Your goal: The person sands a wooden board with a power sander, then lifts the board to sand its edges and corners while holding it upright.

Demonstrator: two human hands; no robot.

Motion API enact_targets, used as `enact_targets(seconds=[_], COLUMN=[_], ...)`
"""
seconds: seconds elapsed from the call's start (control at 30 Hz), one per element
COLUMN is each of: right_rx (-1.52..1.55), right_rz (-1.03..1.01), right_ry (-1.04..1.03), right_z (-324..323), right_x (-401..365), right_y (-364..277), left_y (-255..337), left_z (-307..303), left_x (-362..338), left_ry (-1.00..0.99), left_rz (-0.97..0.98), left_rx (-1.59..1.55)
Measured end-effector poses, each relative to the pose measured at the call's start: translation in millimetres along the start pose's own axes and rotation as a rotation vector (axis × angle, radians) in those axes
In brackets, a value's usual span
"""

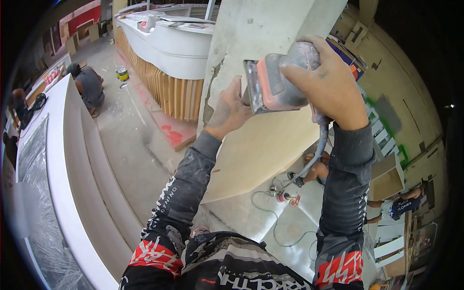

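Observation:
My right hand (pixel 333 82) is wrapped around the top of a dusty electric sander (pixel 285 82), grey with an orange base band. The sander is tilted on its side, its flat pad facing left, and a cord leads down from its rear past my right wrist. My left hand (pixel 231 107) is at the lower edge of the pad, its thumb stretched upward and apart from the fingers. Its fingertips are partly hidden at the pad's edge. Just behind the sander stands a pale, filler-coated panel (pixel 261 24), with a cream-coloured board surface (pixel 261 150) below.
A white curved counter with wooden slats (pixel 159 87) stands ahead. Left is a long white curved unit (pixel 77 159); a person (pixel 90 89) crouches beyond it. A hose (pixel 275 220) loops across the floor below. Another person (pixel 403 203) is at the right, near an open wooden box (pixel 386 179).

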State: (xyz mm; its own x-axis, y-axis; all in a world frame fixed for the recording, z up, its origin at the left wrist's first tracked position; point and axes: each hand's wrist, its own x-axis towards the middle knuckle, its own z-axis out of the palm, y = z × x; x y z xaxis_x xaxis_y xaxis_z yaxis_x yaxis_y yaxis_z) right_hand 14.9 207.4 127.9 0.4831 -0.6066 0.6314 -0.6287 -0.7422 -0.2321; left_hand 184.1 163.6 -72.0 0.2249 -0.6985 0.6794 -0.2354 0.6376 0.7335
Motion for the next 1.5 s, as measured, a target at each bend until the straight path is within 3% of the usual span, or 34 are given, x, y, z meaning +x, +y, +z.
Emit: enact_targets(seconds=[0.1,0.3,0.37,0.47,0.57,0.7,0.8,1.1,1.17,1.2,1.27,1.5], right_rx=[-0.034,0.031,0.0,-0.019,0.046,0.029,0.097,-0.011,0.007,0.024,0.019,0.015], right_rz=[-0.024,-0.018,0.014,0.078,0.144,0.227,0.207,-0.121,-0.088,-0.066,-0.06,0.095], right_ry=[0.093,0.056,-0.017,0.046,0.125,0.162,0.177,0.274,0.268,0.256,0.253,0.242], right_z=[4,0,-7,-10,-12,-17,-15,20,22,22,20,1], right_x=[2,-8,-4,-5,-11,-17,-21,-27,-30,-31,-33,-30], right_y=[3,1,20,49,76,104,111,36,26,24,32,97], left_y=[-6,26,17,17,15,11,16,13,7,4,27,29], left_z=[0,3,-1,1,0,1,5,0,2,1,0,0], left_x=[0,-4,-1,0,-1,0,-1,2,4,3,0,3], left_ry=[0.007,0.075,0.039,0.054,0.026,0.019,0.013,0.02,0.059,0.052,0.045,0.008], left_rz=[-0.069,0.11,-0.163,-0.035,-0.106,-0.066,-0.113,-0.187,-0.001,0.001,-0.16,-0.31], left_rx=[-0.037,-0.097,0.089,0.039,-0.109,-0.02,-0.122,-0.064,0.021,0.023,-0.078,-0.119])
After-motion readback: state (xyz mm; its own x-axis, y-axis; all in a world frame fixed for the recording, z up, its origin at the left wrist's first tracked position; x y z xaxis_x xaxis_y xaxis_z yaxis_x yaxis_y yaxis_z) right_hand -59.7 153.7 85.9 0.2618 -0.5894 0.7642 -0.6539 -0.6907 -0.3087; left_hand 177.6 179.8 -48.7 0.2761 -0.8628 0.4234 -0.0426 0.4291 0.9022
